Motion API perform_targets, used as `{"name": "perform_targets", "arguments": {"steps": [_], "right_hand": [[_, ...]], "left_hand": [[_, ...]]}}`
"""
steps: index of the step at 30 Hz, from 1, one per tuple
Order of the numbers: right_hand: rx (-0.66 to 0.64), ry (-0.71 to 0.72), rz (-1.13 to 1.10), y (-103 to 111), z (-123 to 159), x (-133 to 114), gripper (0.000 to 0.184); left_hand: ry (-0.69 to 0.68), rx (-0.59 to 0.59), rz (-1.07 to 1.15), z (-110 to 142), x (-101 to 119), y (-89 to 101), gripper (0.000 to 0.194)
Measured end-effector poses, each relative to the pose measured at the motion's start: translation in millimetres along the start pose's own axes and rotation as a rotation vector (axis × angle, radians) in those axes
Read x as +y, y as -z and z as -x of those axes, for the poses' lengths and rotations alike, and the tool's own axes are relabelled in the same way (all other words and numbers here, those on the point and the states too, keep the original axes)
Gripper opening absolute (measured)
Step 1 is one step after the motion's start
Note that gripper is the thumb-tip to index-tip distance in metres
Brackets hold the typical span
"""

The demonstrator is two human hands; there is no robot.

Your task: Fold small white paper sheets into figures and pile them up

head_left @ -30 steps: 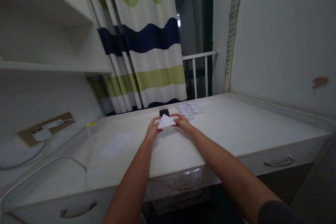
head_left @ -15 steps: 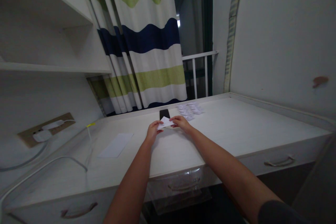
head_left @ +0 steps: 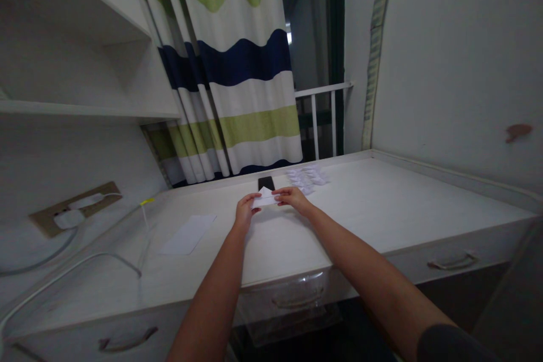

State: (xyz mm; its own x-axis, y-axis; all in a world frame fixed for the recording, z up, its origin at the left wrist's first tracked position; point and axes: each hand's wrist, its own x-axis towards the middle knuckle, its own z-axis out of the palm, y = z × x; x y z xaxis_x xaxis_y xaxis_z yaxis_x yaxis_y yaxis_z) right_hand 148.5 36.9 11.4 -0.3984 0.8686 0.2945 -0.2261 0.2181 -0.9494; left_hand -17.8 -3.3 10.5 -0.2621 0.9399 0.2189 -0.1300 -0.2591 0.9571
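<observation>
A white desk (head_left: 360,209) carries a black phone (head_left: 266,183), a pile of small papers (head_left: 306,177), and a flat white sheet (head_left: 188,235).

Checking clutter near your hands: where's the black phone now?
In the head view, the black phone lies on the desk, just beyond the folded paper in your left hand and right hand, left of paper slips.

A small living room is shown, a dormitory room or a compact flat, though which one cannot be told. This is indicated by a long white built-in desk (head_left: 360,209) fitted with drawers with curved handles (head_left: 453,262) and by a white wall shelf (head_left: 76,68) above it. A striped fabric curtain (head_left: 250,68) is hung beside a white balcony railing (head_left: 322,87), and a wall socket panel (head_left: 46,216) is set just above the desk.
</observation>
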Motion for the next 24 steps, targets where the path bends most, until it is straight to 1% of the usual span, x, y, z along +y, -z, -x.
{"name": "perform_targets", "arguments": {"steps": [6,11,15,20,24], "right_hand": [[0.012,-0.011,0.007,-0.9,3.0,-6.3,0.025],[0.069,0.003,-0.004,-1.3,2.6,-7.8,0.022],[0.100,0.011,-0.012,-3.0,2.5,-8.0,0.021],[0.086,0.028,-0.032,-2.7,3.0,-7.6,0.024],[0.027,0.048,-0.001,-0.4,2.7,-5.6,0.032]], "left_hand": [[0.002,0.022,-0.015,-1.2,0.2,0.6,0.019],[0.005,0.013,-0.039,-0.5,0.6,0.5,0.018],[-0.007,0.005,-0.014,0.3,1.4,0.3,0.020],[-0.002,0.001,0.004,0.8,2.1,0.6,0.022],[-0.020,-0.044,-0.035,0.6,1.4,0.7,0.020]]}}
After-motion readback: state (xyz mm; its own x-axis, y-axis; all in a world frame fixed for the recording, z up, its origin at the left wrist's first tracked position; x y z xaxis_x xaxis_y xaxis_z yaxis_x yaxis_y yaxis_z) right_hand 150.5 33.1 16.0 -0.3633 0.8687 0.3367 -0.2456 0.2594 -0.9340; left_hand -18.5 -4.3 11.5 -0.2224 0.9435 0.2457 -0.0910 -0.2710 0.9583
